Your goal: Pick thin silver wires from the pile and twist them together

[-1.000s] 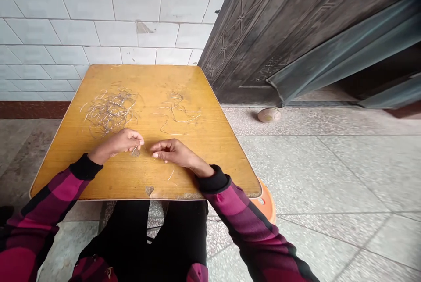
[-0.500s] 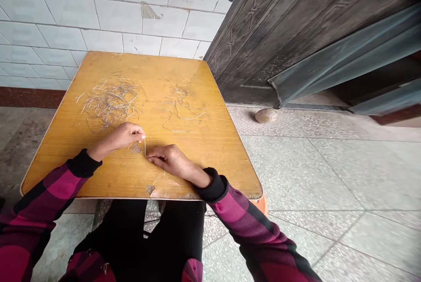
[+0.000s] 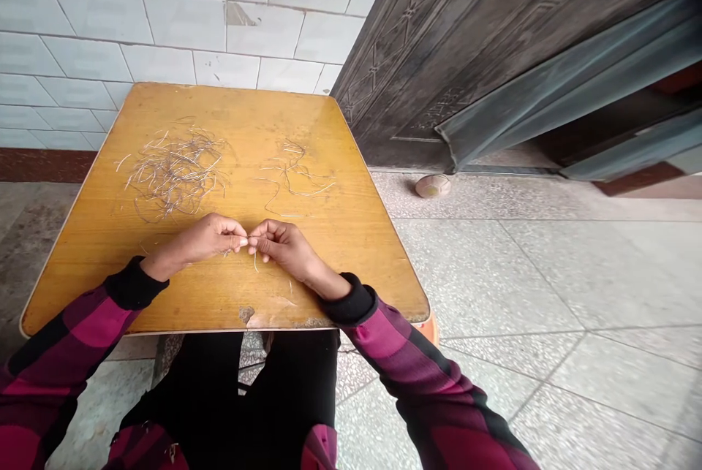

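My left hand (image 3: 216, 237) and my right hand (image 3: 282, 245) meet over the near half of the wooden table (image 3: 351, 265), fingertips almost touching. Both are closed in a pinch on a thin pale wire (image 3: 256, 262), whose loose end dangles below the right fingers. The part between the fingertips is mostly hidden. Beyond my left hand lies a tangled heap of thin wires (image 3: 178, 174). A smaller loose group of wires (image 3: 290, 172) is spread behind my right hand.
A white tiled wall (image 3: 189, 17) stands behind the table. To the right are a dark carved wooden door (image 3: 417, 68), a grey-blue curtain (image 3: 504, 104) and a roundish ball-like object (image 3: 433, 186) on the floor. A worn patch (image 3: 246, 314) marks the table's front edge.
My hands have come together. The right has moved up to the left one's fingertips, and the wire that was stretched between them now hangs beneath the right fingers. The view has shifted slightly.
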A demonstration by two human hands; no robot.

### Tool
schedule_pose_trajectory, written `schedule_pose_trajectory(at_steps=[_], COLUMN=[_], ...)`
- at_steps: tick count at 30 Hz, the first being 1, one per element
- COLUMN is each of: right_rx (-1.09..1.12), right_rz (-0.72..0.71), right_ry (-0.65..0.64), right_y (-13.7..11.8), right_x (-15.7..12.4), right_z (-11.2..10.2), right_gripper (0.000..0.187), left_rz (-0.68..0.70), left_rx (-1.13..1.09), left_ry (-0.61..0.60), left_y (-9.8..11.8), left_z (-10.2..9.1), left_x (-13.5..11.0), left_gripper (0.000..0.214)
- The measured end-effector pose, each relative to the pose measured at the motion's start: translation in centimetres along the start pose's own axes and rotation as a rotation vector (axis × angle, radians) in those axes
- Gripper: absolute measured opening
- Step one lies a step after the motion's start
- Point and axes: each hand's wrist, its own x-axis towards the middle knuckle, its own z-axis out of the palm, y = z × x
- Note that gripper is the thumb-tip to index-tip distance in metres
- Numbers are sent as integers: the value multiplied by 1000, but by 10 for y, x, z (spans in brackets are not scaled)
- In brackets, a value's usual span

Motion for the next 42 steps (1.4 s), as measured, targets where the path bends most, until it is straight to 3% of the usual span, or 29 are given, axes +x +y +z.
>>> schedule_pose_trajectory(at_steps=[5, 9, 13, 23, 27, 36, 42], right_rx=[20, 14, -10, 55, 71, 78, 52], right_rz=[38, 93, 51, 17, 17, -2, -5], right_ry=[82, 45, 69, 243, 255, 239, 196], right_y=[-3, -5, -6, -3, -3, 0, -1], right_x=[-1, -3, -4, -2, -1, 0, -1], right_z=[-2, -3, -3, -5, -4, -2, -3], right_gripper=[25, 26, 28, 30, 30, 33, 33], left_rz=[-107, -101, -47, -2, 53, 305, 401], left_rx=[-107, -114, -107, -44, -42, 448, 600], left_ry=[-9, 21, 54, 194, 339, 449, 431], left_y=[-1, -1, -3, -11, -11, -12, -15], left_z=[-3, -2, -1, -13, -15, 5, 1], left_x=[-5, -6, -6, -11, -11, -13, -14], left_gripper=[21, 21, 23, 23, 23, 18, 25])
